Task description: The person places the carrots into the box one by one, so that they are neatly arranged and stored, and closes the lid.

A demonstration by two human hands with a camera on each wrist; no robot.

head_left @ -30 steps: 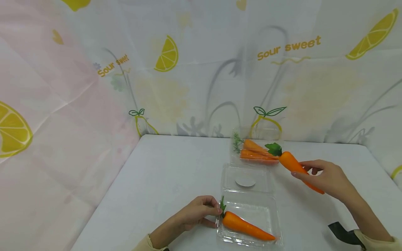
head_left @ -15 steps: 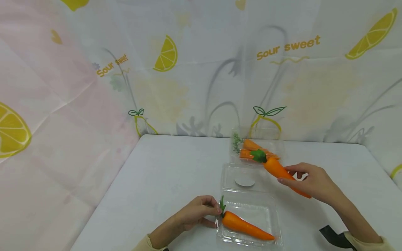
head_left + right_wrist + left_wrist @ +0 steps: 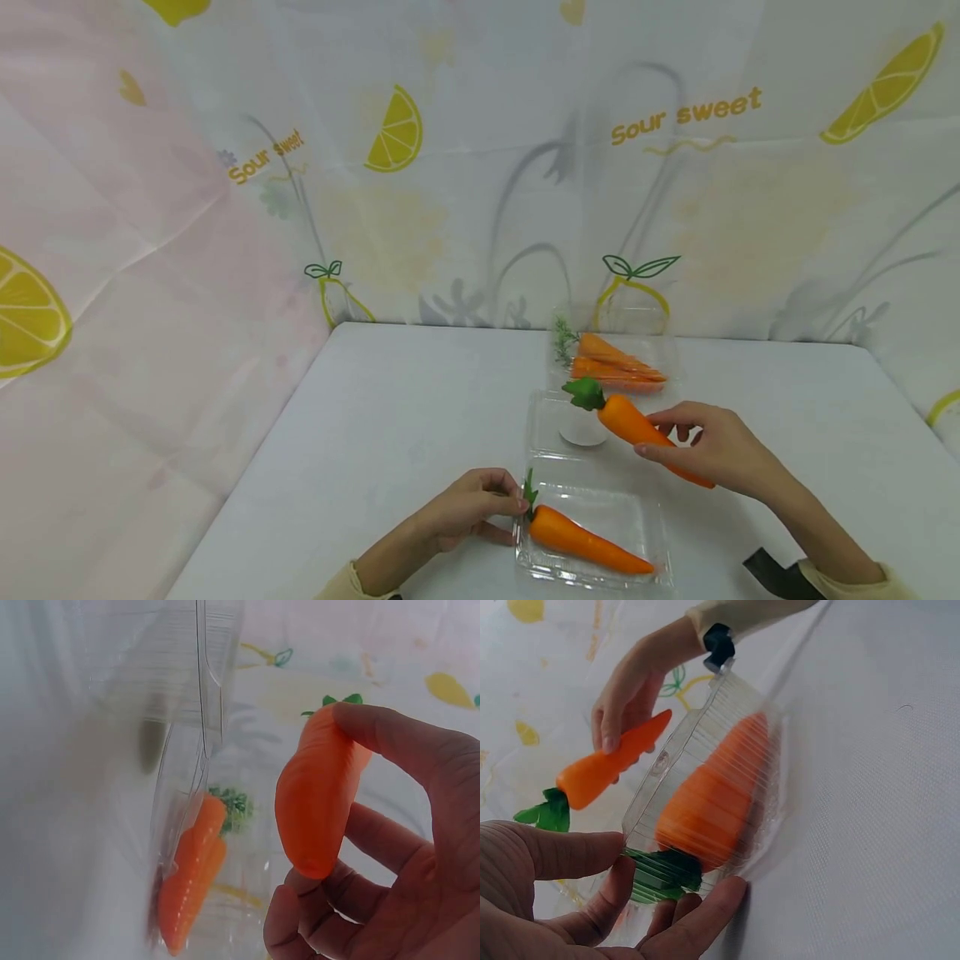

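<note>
My right hand (image 3: 716, 450) pinches an orange carrot (image 3: 624, 418) with a green leafy top, likely a toy one, between thumb and fingers. It hangs tilted over the lid side of an open clear plastic clamshell box (image 3: 637, 500), leaves pointing to the far left. A second carrot (image 3: 585, 543) lies slantwise in the box's near half, its leaves at the left wall. My left hand (image 3: 476, 507) pinches the box's left rim beside those leaves; in the left wrist view the thumb (image 3: 585, 853) and a finger meet at the rim's corner.
Behind the clamshell, another clear plastic container (image 3: 670, 354) holds several carrots (image 3: 615, 364) and a feathery green sprig (image 3: 564, 340). A white oval label (image 3: 583, 432) is on the clamshell lid. A lemon-printed cloth (image 3: 465, 208) stands behind the white table (image 3: 405, 400).
My right hand has brought its carrot left and nearer, from beside the back container to over the clamshell's lid. The left hand and the carrot in the box have stayed put.
</note>
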